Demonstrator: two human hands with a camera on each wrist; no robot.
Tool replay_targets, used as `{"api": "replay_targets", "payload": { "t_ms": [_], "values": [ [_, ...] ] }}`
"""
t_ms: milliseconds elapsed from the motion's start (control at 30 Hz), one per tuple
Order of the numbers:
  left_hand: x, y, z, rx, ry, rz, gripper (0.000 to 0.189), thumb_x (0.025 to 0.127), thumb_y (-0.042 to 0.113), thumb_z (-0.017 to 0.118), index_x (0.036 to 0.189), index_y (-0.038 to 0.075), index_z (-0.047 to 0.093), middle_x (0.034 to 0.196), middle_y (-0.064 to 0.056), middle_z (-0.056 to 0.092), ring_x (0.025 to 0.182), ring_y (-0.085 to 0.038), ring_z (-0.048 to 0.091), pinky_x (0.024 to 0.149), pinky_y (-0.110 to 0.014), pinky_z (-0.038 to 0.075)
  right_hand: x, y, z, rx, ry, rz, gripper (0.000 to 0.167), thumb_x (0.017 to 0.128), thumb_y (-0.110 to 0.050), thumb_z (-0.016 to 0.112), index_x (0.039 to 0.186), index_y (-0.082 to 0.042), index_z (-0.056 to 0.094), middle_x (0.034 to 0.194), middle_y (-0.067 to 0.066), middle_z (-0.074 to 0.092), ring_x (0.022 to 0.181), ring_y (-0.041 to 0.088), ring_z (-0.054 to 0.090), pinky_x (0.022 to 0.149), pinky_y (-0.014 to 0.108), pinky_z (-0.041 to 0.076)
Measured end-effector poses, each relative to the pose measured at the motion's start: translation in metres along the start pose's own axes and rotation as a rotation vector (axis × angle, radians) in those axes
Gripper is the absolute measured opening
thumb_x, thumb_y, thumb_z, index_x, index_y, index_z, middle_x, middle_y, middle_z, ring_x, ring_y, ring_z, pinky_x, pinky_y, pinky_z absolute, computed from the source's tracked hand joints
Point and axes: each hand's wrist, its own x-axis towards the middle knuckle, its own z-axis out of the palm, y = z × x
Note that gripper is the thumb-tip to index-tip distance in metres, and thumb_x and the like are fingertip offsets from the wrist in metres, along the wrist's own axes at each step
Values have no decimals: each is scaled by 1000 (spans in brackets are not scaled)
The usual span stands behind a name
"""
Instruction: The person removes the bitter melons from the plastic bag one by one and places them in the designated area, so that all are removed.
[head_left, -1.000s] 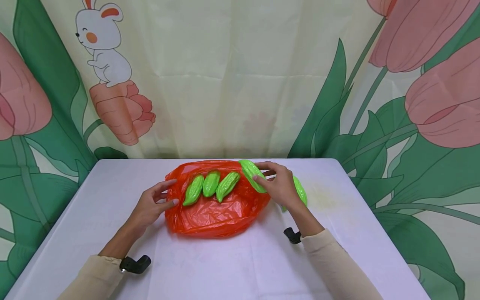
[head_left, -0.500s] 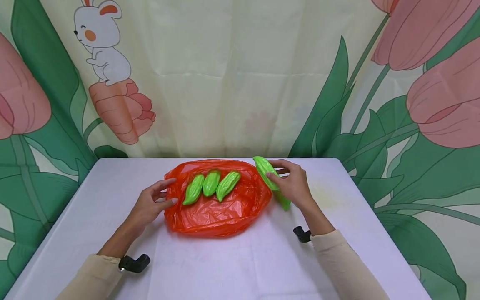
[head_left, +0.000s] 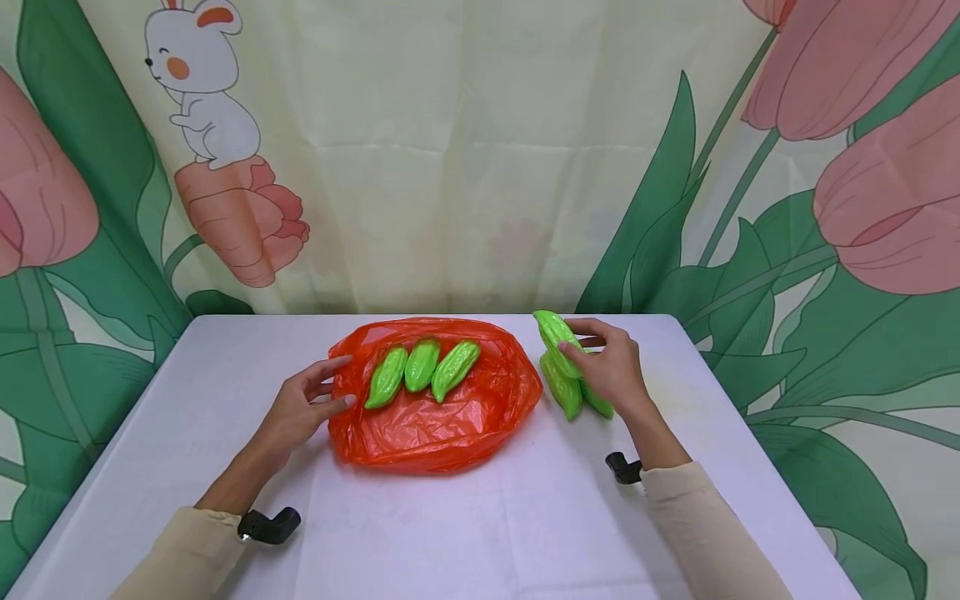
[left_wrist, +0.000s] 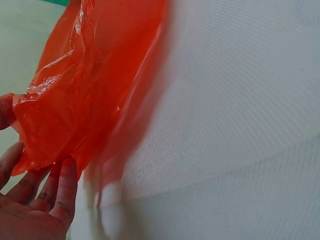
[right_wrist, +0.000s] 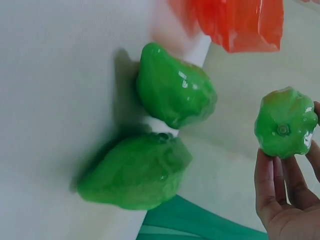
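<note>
In the head view, a red plastic bag (head_left: 435, 437) lies spread on the table with three green toy bitter melons (head_left: 422, 364) in it. My left hand (head_left: 298, 412) holds the bag's left edge; the left wrist view has its fingers (left_wrist: 64, 187) against the red film. To the right of the bag, my right hand (head_left: 611, 362) grips another bitter melon (head_left: 557, 333) between thumb and fingers. Below that one, two more bitter melons (head_left: 561, 385) rest on the table, one partly hidden by the hand. The right wrist view shows the held melon (right_wrist: 285, 122) end-on.
A white cloth covers the table (head_left: 420, 533). Behind its far edge hangs a curtain (head_left: 450, 167) printed with tulips and a rabbit. Black devices (head_left: 268, 527) are strapped at both wrists.
My right hand has carried its bitter melon rightward, away from the bag and over the two on the table. The left hand has stayed at the bag's edge.
</note>
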Motion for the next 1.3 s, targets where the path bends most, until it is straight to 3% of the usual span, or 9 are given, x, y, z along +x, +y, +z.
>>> {"api": "replay_targets", "payload": {
  "t_ms": [200,500,1300],
  "values": [
    [1,-1,0,6,-1,3,70,99,22,76,162,22,45,162,-19,46,137,-39,52,88,-22,60,1,12,-14,-26,32,19,40,100,-28,76,139,-24,71,138,8,71,121,36,65,80,32,61],
    [1,-1,0,-3,0,0,70,99,21,76,162,22,45,161,-19,46,137,-38,52,88,-22,60,0,32,-28,-56,47,69,43,101,-30,74,143,-21,68,143,11,68,125,37,64,82,26,57],
    [0,-1,1,-11,-13,3,70,100,21,75,162,20,45,162,-20,45,137,-39,51,86,-21,60,-6,79,-49,-114,26,219,46,103,-31,72,146,-15,65,145,17,66,127,38,63,91,34,56]
  ]
}}
